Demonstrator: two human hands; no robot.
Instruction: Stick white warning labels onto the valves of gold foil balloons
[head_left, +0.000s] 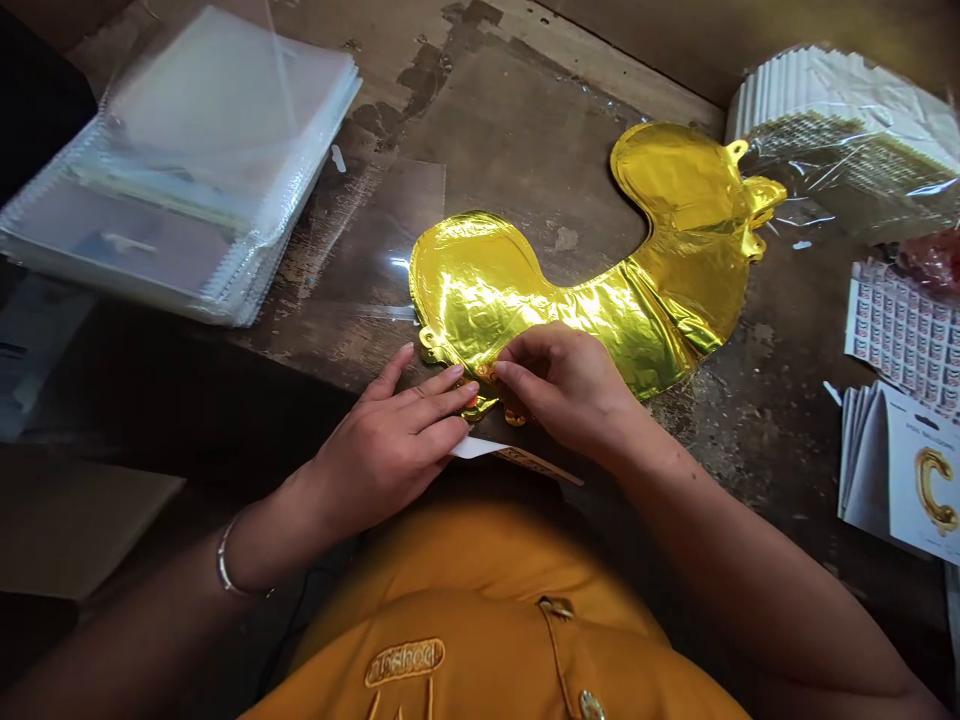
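Observation:
A flat, gold C-shaped foil balloon lies creased on the worn brown table, with small tabs along its edge. My left hand rests on the near left end of the balloon, fingers stretched out flat. Thumb and forefinger of my right hand are pinched together at that same edge, beside the left fingertips. Small orange spots show between the two hands; what they are I cannot make out. Under the left hand, a white card or strip of paper sticks out toward my body.
A stack of clear plastic sleeves occupies the left of the table. One clear sleeve lies beside the balloon. At the right are wrapped white packs, a sticker sheet and folded balloon cards.

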